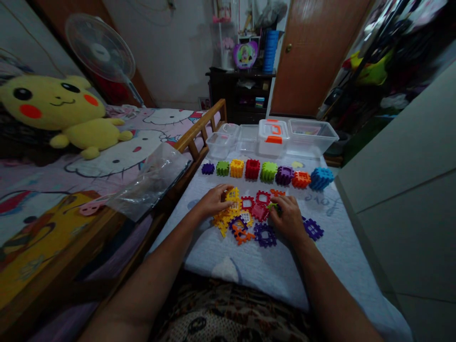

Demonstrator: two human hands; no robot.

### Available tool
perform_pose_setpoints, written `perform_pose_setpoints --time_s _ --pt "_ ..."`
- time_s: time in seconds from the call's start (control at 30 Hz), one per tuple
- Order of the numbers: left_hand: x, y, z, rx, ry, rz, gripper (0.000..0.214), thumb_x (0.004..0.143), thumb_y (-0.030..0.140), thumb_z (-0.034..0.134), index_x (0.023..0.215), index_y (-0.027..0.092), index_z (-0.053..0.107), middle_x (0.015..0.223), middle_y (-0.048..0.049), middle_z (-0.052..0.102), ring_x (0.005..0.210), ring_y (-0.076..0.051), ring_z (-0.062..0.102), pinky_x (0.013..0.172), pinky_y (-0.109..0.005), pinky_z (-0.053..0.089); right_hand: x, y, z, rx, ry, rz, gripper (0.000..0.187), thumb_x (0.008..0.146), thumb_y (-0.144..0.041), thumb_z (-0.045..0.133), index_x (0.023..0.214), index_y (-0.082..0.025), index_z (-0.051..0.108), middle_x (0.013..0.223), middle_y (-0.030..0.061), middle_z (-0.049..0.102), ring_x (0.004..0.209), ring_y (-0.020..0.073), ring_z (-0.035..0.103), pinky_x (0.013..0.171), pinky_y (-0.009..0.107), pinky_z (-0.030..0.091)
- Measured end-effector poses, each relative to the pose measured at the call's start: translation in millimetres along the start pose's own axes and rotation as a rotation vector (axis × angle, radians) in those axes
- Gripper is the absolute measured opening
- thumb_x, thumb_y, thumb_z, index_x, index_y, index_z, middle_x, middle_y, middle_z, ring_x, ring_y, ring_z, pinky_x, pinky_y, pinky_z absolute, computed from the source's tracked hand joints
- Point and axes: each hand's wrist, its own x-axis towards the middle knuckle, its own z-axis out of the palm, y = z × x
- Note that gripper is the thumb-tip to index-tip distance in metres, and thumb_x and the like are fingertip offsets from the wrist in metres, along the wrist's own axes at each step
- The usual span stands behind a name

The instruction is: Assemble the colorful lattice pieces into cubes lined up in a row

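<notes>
My left hand [214, 201] is closed at the edge of a yellow interlocking building tile [233, 194], over a heap of more yellow tiles [221, 221]. My right hand [288, 219] pinches a small green tile [272, 206], mostly hidden by the fingers. Between the hands lie several red tiles [260, 212], some with window-like openings. Nearer me are a purple tile [265, 235] and an orange tile [242, 236]. Another purple tile [313, 229] rests beyond my right wrist, and an orange tile [277, 192] lies behind that hand.
Sorted stacks by colour, among them a red stack [252, 169] and a blue stack [321, 178], form a row across the cloth-covered table [217, 259]. Behind them stand clear plastic boxes [309, 142] and an orange-latched box [272, 137]. A wooden bed rail [199, 130] borders the left.
</notes>
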Motion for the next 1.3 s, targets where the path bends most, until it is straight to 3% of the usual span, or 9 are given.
perform_pose_setpoints --time_s 0.17,0.3,0.47,0.63,0.77,0.97,1.13,1.3 --pt "3 -12 -15.4 0.192 0.087 -0.054 0.055 0.075 0.029 0.067 0.128 0.018 0.06 0.126 -0.0122 0.064 0.112 -0.028 0.063 0.1 -0.043 0.051 0 2 1 0.008 -0.004 0.001 0.023 0.083 -0.015 0.055 0.1 -0.02 0.069 0.098 0.0091 0.071 0.094 0.027 0.056 0.088 0.043 0.044" --pt "4 -20 -20.1 0.325 0.027 -0.049 0.058 0.072 0.025 0.066 0.129 0.017 0.059 0.13 -0.0135 0.062 0.123 -0.031 0.056 0.111 -0.048 0.042 0 2 1 0.0 -0.007 0.0 0.022 0.083 -0.015 0.055 0.1 -0.02 0.069 0.098 0.0096 0.071 0.094 0.0273 0.056 0.088 0.044 0.045" --pt "-2 -5 -14.4 0.372 0.044 0.041 0.057 0.075 0.018 0.061 0.132 0.02 0.059 0.144 -0.0116 0.055 0.137 -0.031 0.044 0.118 -0.052 0.03 1 0 0 0.002 -0.001 0.005 0.023 0.084 -0.015 0.054 0.1 -0.02 0.07 0.099 0.01 0.072 0.095 0.0274 0.056 0.088 0.044 0.045" --pt "-8 10 -5.2 0.34 -0.18 0.171 0.048 0.075 0.024 0.068 0.123 0.021 0.064 0.135 -0.0117 0.062 0.131 -0.03 0.05 0.115 -0.048 0.034 0 2 0 -0.003 -0.018 0.0 0.021 0.084 -0.015 0.054 0.099 -0.02 0.069 0.097 0.0093 0.071 0.093 0.0264 0.056 0.087 0.042 0.044" --pt "-5 14 -1.1 0.341 -0.206 0.138 0.051 0.073 0.025 0.072 0.123 0.023 0.061 0.13 -0.0098 0.063 0.125 -0.028 0.054 0.112 -0.045 0.039 1 3 0 -0.002 -0.03 -0.001 0.02 0.084 -0.015 0.055 0.097 -0.021 0.069 0.097 0.0087 0.071 0.092 0.026 0.056 0.088 0.042 0.044" --pt "-1 22 -1.4 0.329 -0.143 0.087 0.054 0.069 0.019 0.072 0.122 0.025 0.061 0.119 -0.0068 0.062 0.116 -0.026 0.057 0.105 -0.042 0.045 1 2 0 0.006 -0.025 -0.003 0.02 0.084 -0.015 0.054 0.095 -0.021 0.069 0.095 0.0084 0.071 0.091 0.0261 0.056 0.087 0.042 0.044" --pt "2 31 -4.0 0.256 -0.087 0.071 0.024 0.076 0.013 0.059 0.097 0.02 0.066 0.092 -0.0031 0.062 0.087 -0.019 0.061 0.084 -0.033 0.051 1 2 -1 0.003 -0.031 0.005 0.02 0.084 -0.015 0.054 0.096 -0.021 0.069 0.096 0.0087 0.071 0.091 0.0265 0.056 0.086 0.042 0.044" --pt "5 42 1.3 0.25 0.153 0.106 0.01 0.081 0.013 0.057 0.087 0.019 0.063 0.091 -0.0041 0.062 0.089 -0.02 0.06 0.084 -0.033 0.05 1 0 -2 0.014 -0.036 0.004 0.019 0.085 -0.014 0.054 0.094 -0.021 0.069 0.095 0.0086 0.071 0.09 0.0262 0.056 0.086 0.042 0.044"
